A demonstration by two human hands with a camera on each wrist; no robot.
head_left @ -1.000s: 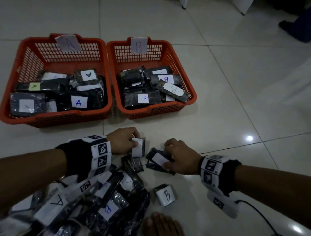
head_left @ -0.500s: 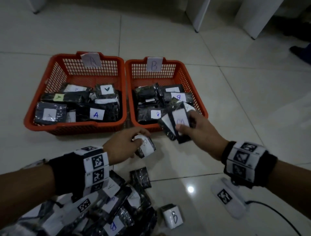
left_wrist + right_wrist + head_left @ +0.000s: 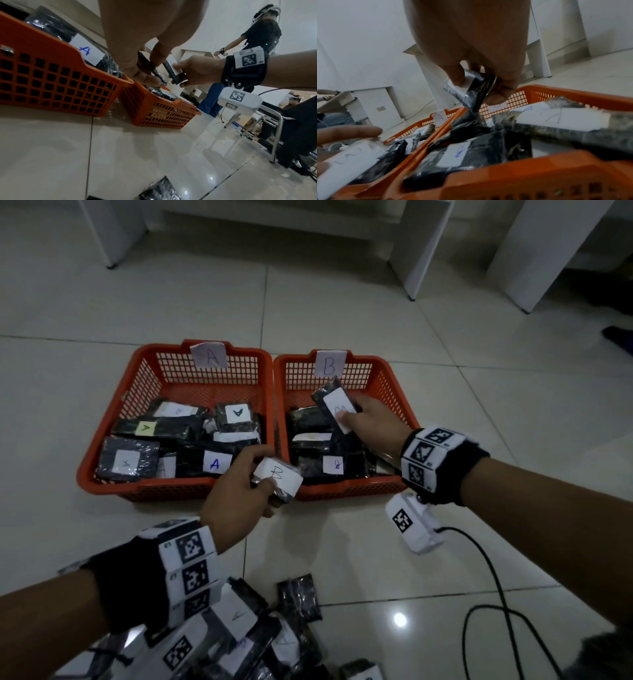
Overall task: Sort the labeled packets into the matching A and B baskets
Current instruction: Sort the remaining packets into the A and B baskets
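Two orange baskets stand side by side on the tile floor: basket A (image 3: 102, 453) on the left, basket B (image 3: 394, 392) on the right, both holding several dark packets with white labels. My right hand (image 3: 371, 419) hovers over basket B and pinches dark packets (image 3: 337, 405) (image 3: 471, 89), the top one labelled B. My left hand (image 3: 239, 494) grips a packet labelled B (image 3: 279, 475) just above the near rims where the two baskets meet. A pile of unsorted packets (image 3: 246, 635) lies on the floor near me.
A black cable (image 3: 493, 587) loops across the tiles at the right. White furniture legs (image 3: 400, 265) stand beyond the baskets. In the left wrist view another person (image 3: 260, 31) stands in the background beside a metal-framed table (image 3: 274, 121).
Both hands moved forward with their packets: the right from the near rim to over the middle of basket B, the left from the floor in front up to the baskets' near rims.
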